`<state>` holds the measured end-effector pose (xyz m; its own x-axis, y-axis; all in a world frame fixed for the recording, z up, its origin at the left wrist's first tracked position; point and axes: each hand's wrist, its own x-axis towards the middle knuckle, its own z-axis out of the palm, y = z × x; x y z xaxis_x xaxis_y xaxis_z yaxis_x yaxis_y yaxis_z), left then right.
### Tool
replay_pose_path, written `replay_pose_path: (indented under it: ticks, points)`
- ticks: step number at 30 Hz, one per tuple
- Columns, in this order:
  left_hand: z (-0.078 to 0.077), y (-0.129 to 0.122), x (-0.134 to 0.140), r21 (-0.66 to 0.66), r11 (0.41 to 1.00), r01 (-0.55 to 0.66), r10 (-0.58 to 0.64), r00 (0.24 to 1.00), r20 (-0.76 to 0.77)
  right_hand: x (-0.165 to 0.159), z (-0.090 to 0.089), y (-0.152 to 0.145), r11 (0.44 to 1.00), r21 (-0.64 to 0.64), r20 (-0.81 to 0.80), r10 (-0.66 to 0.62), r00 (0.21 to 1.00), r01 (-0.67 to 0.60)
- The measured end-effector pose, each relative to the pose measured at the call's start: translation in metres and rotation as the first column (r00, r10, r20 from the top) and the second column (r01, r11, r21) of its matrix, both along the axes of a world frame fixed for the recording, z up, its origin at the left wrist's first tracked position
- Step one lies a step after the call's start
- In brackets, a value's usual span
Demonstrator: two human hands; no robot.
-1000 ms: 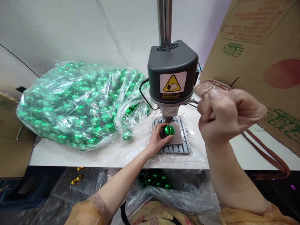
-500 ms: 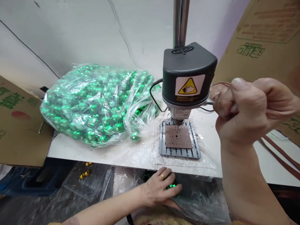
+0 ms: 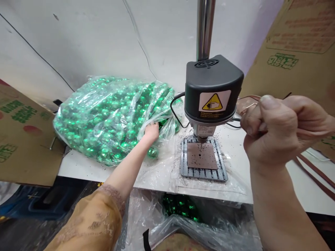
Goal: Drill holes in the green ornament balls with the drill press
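My left hand [image 3: 151, 131] reaches into the mouth of a clear plastic bag [image 3: 104, 115] full of shiny green faceted balls. The plastic and the balls hide its fingers. My right hand [image 3: 274, 129] is closed in a fist on the lever [image 3: 235, 119] of a small black drill press [image 3: 213, 83]; the fist covers the lever's grip. Beneath the chuck [image 3: 202, 139], a brown board [image 3: 193, 162] with a small hole lies on the slotted metal base [image 3: 206, 174]. A loose green ball [image 3: 153, 152] rests near the bag's opening.
Dark shavings surround the base on the white table [image 3: 157, 177]. A second plastic bag [image 3: 183, 223] with green balls hangs below the front edge. Cardboard [image 3: 26, 139] stands at left, and more cardboard [image 3: 282, 52] at right. Brown straps [image 3: 314, 174] lie at right.
My left hand has moved from the lower bag of green balls up and left into the bag on the table. My right fist stays at the lever. The view has shifted slightly.
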<state>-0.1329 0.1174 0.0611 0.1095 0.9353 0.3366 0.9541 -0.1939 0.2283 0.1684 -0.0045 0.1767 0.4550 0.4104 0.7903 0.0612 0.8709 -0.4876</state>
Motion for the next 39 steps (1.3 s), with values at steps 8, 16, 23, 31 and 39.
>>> replay_pose_path:
  ticks: [8,16,23,31,39]
  points:
    - [0.012,-0.047,0.015,-0.093,0.991,0.101,-0.095,0.993,0.074,-0.003,-0.001,-0.002,0.999,-0.004,-0.014,-0.032,0.999,0.032]
    - [-0.020,-0.103,0.078,-0.188,0.879,0.438,-0.007,0.407,0.914,-0.003,-0.001,-0.001,1.000,0.019,-0.008,-0.002,1.000,0.002]
    - [-0.055,-0.100,0.104,-0.089,0.911,0.404,-0.091,0.406,0.909,-0.002,-0.003,0.000,0.996,0.074,0.004,0.048,0.999,-0.048]
    - [-0.070,-0.096,0.117,-0.073,0.871,0.486,-0.129,0.369,0.921,-0.003,-0.002,0.000,0.992,0.097,0.009,0.078,0.997,-0.078]
    - [-0.070,-0.101,0.121,-0.078,0.843,0.532,-0.140,0.358,0.923,-0.002,-0.003,-0.003,0.994,0.073,0.024,0.074,0.997,-0.076]
